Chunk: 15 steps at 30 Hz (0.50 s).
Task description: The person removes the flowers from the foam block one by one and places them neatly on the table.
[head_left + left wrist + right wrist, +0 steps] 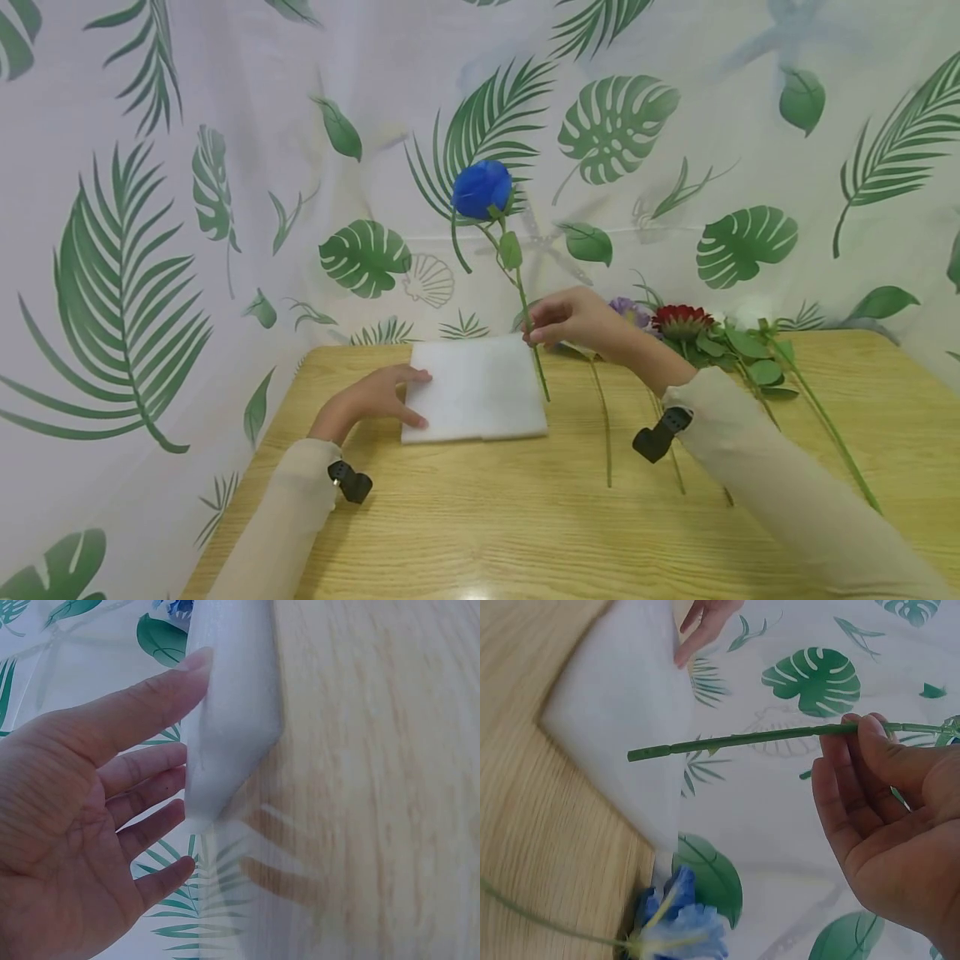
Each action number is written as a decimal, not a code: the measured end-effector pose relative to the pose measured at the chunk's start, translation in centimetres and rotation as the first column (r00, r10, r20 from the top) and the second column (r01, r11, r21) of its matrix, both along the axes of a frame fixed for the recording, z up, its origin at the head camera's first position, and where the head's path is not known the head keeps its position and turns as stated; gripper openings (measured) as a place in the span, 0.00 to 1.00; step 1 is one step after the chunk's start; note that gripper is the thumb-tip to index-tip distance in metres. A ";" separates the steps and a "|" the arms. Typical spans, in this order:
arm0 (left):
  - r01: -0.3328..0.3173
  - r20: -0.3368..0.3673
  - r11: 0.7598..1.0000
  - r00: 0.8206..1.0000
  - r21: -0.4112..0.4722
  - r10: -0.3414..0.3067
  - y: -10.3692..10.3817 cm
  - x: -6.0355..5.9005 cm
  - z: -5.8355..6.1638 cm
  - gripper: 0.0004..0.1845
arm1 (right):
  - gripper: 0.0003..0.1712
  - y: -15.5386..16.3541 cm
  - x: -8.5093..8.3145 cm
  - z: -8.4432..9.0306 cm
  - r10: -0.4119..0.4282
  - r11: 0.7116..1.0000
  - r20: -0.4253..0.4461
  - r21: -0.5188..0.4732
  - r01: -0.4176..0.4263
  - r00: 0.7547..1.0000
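Observation:
My right hand (581,323) pinches the green stem of a blue rose (482,190) between thumb and fingertips. The bloom points up, and the bare stem end (649,754) hangs over the right part of a flat white foam slab (472,392). Along the slab's left edge, my left hand (378,394) rests with thumb and fingers spread, the thumb tip (196,660) touching the foam. Its fingers are fairly straight in the left wrist view.
On the table's right lie a purple flower (628,312), a red flower (681,321) and green leaves (750,346), their long stems reaching toward the front. A blue flower (679,922) lies beside the slab. A leaf-print curtain (285,167) hangs behind the wooden table (450,517).

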<state>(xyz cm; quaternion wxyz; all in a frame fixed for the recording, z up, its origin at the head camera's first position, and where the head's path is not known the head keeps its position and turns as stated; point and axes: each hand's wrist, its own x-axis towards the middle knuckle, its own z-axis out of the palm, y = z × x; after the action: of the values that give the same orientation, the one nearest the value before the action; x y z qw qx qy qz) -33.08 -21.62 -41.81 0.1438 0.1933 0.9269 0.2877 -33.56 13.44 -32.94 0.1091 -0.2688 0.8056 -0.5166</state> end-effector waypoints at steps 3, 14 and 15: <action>0.005 0.003 1.000 1.000 0.005 -0.005 0.0 0.1 0.1 0.44 | 0.10 1.3 0.1 0.1 -0.026 0.999 -0.010 0.035 0.027 1.000; 0.014 0.001 1.000 1.000 -0.010 -0.014 0.2 0.0 0.1 0.44 | 0.14 6.1 0.5 0.5 -0.118 0.985 -0.033 0.120 0.122 0.992; 0.011 0.003 1.000 1.000 -0.011 -0.011 0.2 0.0 0.2 0.44 | 0.14 6.6 0.5 0.5 -0.122 0.985 -0.030 0.120 0.125 0.992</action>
<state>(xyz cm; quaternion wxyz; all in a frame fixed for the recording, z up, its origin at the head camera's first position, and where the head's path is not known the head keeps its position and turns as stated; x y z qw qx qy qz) -33.05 -21.42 -41.66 0.1481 0.1973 0.9271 0.2821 -33.03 20.03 -32.43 0.0839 -0.2169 0.8520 -0.4691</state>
